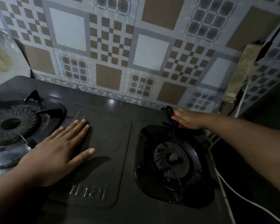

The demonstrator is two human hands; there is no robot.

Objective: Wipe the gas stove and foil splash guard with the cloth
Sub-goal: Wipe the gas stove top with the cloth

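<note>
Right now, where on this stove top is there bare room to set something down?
The flat centre panel between the left burner and right burner is bare past the left hand resting on it. The back strip along the patterned splash guard is free too. The back right corner is crowded: the right hand presses a cloth there.

One head-worn wide-angle view looks forward and down, close over the gas stove (103, 143) — foil splash guard (136, 54) fills the upper frame, edges bowed by the lens.
</note>
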